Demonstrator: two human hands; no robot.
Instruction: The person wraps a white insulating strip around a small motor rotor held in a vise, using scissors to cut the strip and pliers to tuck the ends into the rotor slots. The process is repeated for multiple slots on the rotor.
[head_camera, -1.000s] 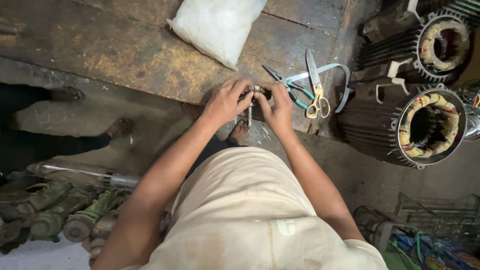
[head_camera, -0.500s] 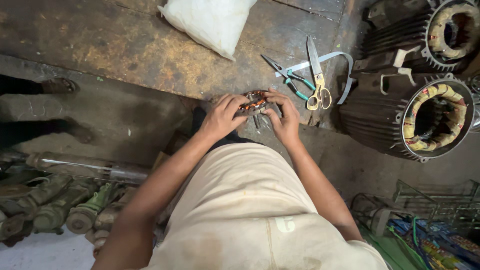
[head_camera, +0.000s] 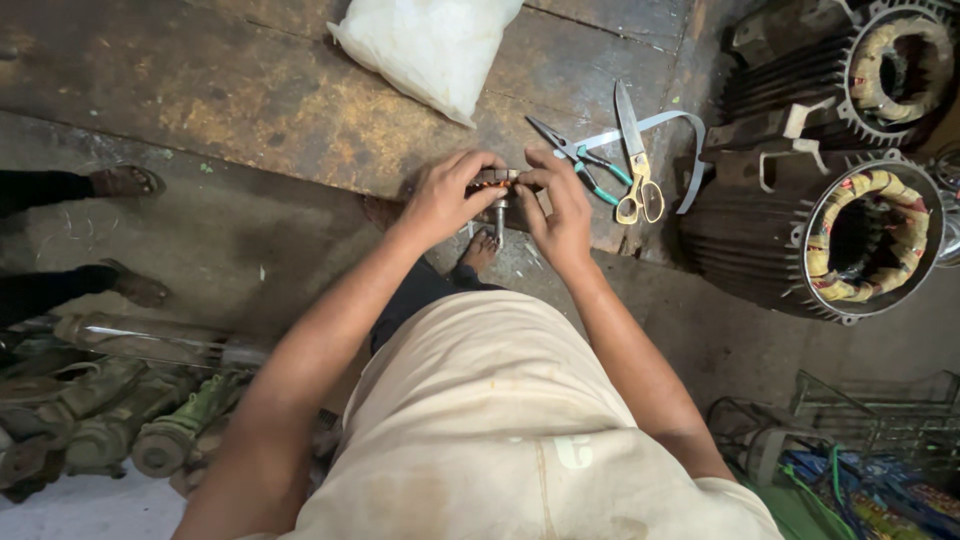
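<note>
Small part: you hold a little motor part (head_camera: 497, 186) with coppery wire and a thin metal pin poking down. It sits between your two hands, at the near edge of the wooden bench (head_camera: 200, 90).
Left hand: your left hand (head_camera: 445, 200) is curled tight around the left side of the part.
Right hand: your right hand (head_camera: 560, 205) pinches the right side with its fingertips (head_camera: 530, 180).
How to do it well: I think you should grip gently and keep the part over the bench, so it lands on wood if it slips. Keep your thumbs off the thin wire.
Tools: green-handled pliers (head_camera: 580, 160) and yellow-handled scissors (head_camera: 635, 165) lie just right of your right hand, near a pale strap (head_camera: 670, 125).
Farther out: a white bag (head_camera: 425, 45) lies beyond your hands. Two big ribbed motor shells (head_camera: 800, 230) sit well to your right.
Other person: feet (head_camera: 125, 180) stand far to your left.
</note>
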